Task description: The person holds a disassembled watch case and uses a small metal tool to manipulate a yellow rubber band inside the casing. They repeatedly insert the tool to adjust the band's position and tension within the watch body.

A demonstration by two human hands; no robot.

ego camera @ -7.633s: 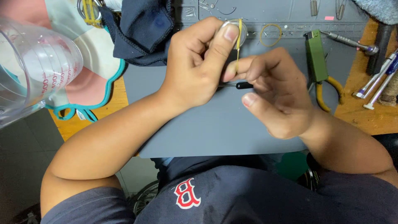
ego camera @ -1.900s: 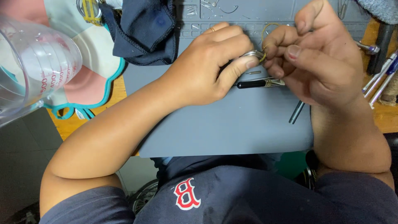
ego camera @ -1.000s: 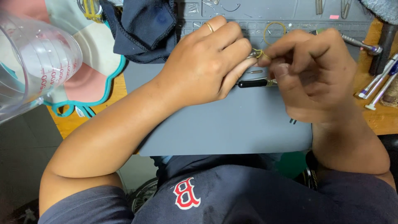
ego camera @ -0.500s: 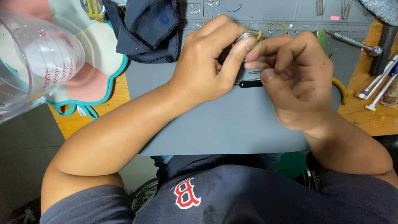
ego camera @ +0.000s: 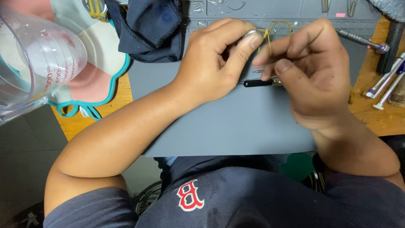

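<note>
Left hand (ego camera: 213,67): curled tight, thumb and forefinger pinching a small silver-rimmed round metal piece (ego camera: 249,33) at the fingertips.
Right hand (ego camera: 314,74): fingers bunched narrow, pinching a thin yellow-green strand (ego camera: 268,37) that runs close up to the metal piece; whether they touch, cannot tell.
Key relation: metal piece lies at 10 o'clock from the right fingertips, just beside them; strand's long axis near 12–6 o'clock. Both hands equally near, fingertips almost touching.
Loop: a thin yellow-green ring (ego camera: 282,26) lies on the mat at 12 o'clock of the right hand.
Tool: slim black-handled pick (ego camera: 258,83) lies flat below the fingers, axis 9–3 o'clock.
Surface: grey rubber work mat (ego camera: 236,126) on an orange wooden bench (ego camera: 375,114).
Room: dark blue cloth (ego camera: 149,27) at 11 o'clock; clear plastic measuring jug (ego camera: 31,63) at 9 o'clock; silver screwdrivers (ego camera: 386,88) at 3 o'clock.
</note>
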